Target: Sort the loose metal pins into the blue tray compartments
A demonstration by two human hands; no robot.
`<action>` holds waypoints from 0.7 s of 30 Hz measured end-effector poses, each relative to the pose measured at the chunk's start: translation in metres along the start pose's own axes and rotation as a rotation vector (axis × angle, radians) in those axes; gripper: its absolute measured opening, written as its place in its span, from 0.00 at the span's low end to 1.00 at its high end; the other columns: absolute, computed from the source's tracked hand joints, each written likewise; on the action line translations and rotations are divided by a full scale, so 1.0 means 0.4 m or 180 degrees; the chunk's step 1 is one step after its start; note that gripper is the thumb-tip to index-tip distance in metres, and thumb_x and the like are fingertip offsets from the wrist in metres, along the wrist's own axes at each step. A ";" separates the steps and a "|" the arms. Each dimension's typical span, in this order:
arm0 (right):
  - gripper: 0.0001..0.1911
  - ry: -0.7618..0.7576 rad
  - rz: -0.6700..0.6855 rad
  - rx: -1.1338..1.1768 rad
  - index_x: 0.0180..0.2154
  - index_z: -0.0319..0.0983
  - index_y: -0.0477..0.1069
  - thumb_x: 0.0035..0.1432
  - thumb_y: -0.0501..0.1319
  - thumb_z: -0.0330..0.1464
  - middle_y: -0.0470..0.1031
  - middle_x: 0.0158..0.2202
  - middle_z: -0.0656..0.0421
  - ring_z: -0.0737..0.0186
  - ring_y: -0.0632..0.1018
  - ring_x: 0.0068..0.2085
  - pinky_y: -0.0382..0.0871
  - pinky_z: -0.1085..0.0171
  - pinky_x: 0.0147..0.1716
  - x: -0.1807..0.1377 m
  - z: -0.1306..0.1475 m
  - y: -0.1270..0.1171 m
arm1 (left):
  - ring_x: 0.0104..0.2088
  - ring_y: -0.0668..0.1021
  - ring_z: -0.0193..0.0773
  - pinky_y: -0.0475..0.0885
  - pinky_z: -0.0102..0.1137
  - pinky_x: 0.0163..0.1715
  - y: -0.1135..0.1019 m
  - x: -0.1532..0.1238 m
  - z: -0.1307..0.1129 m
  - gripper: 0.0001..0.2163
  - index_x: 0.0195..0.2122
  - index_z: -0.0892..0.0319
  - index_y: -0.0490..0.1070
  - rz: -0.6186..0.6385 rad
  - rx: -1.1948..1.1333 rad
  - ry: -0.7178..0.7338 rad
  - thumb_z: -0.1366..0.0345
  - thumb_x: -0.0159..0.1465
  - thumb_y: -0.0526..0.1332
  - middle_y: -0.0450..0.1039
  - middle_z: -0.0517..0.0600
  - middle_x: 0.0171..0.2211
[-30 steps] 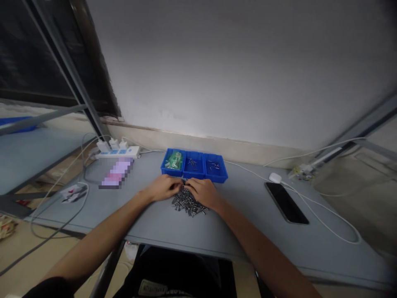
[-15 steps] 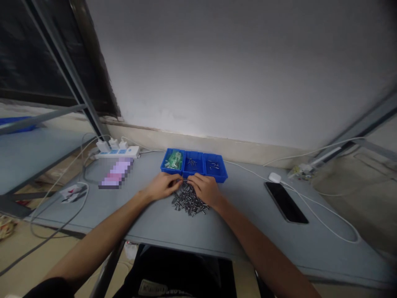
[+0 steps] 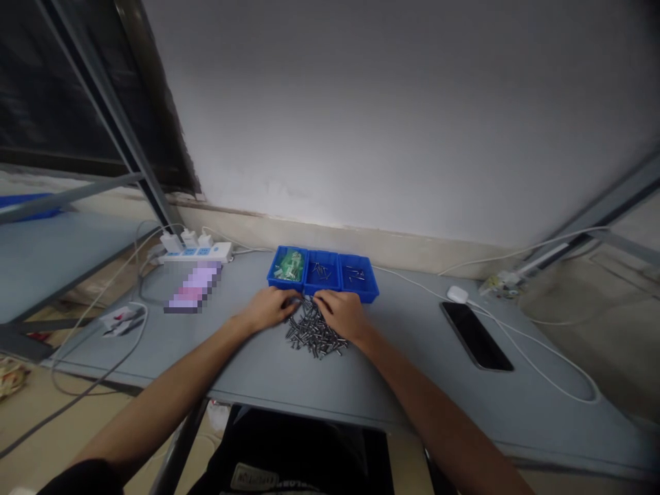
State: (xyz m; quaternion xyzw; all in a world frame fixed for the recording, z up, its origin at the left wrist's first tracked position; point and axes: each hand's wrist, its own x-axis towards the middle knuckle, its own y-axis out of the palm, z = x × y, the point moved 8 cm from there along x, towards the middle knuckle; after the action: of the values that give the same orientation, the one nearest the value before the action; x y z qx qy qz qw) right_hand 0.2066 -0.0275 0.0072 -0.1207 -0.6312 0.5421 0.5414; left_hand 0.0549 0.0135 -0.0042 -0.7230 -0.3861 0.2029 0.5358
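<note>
Heap of small silver-grey metal fasteners (image 3: 315, 335): on grey desk (image 3: 402, 364), in front of row of three blue plastic bins (image 3: 339, 273). Left hand (image 3: 268, 307): at heap's far-left edge. Right hand (image 3: 343, 313): at far-right edge. Fingers of both: bent; cannot tell whether gripping fastener.

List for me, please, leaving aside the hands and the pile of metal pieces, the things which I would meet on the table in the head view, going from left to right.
Crumpled packet → white power strip → left blue bin → middle blue bin → right blue bin → black phone.
</note>
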 end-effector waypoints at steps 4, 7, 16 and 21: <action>0.10 -0.0172 0.0126 0.0005 0.43 0.42 0.78 0.71 0.57 0.33 0.84 0.39 0.60 0.62 0.81 0.36 0.64 0.65 0.35 -0.004 0.019 0.017 | 0.34 0.79 0.41 0.67 0.30 0.34 0.006 -0.001 0.002 0.12 0.51 0.50 0.76 0.0103 0.0017 -0.0041 0.61 0.69 0.59 0.78 0.47 0.31; 0.10 -0.0149 0.0165 0.0006 0.42 0.42 0.78 0.71 0.57 0.33 0.84 0.39 0.60 0.63 0.81 0.36 0.64 0.66 0.35 -0.005 0.013 0.020 | 0.33 0.78 0.40 0.66 0.30 0.33 0.007 -0.001 0.003 0.09 0.47 0.51 0.77 0.0137 -0.0008 -0.0068 0.62 0.68 0.59 0.78 0.46 0.30; 0.10 -0.0103 0.0315 0.0024 0.42 0.42 0.78 0.71 0.57 0.33 0.83 0.38 0.60 0.63 0.81 0.36 0.62 0.66 0.35 -0.006 0.014 0.022 | 0.32 0.77 0.39 0.64 0.29 0.32 0.002 -0.005 -0.007 0.07 0.42 0.53 0.75 0.0144 -0.0012 0.0020 0.61 0.70 0.58 0.78 0.46 0.31; 0.08 -0.0054 0.0457 0.0003 0.44 0.42 0.77 0.70 0.59 0.35 0.83 0.38 0.60 0.62 0.80 0.37 0.62 0.66 0.35 -0.006 0.014 0.024 | 0.29 0.76 0.36 0.63 0.29 0.32 -0.005 -0.007 -0.033 0.08 0.43 0.54 0.74 0.0044 -0.0228 0.0293 0.59 0.71 0.57 0.76 0.45 0.28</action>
State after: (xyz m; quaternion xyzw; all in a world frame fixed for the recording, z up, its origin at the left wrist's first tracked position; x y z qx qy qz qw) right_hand 0.1986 -0.0286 -0.0011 -0.1608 -0.6252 0.5809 0.4958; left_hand 0.0618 0.0034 0.0018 -0.7529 -0.3630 0.1592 0.5254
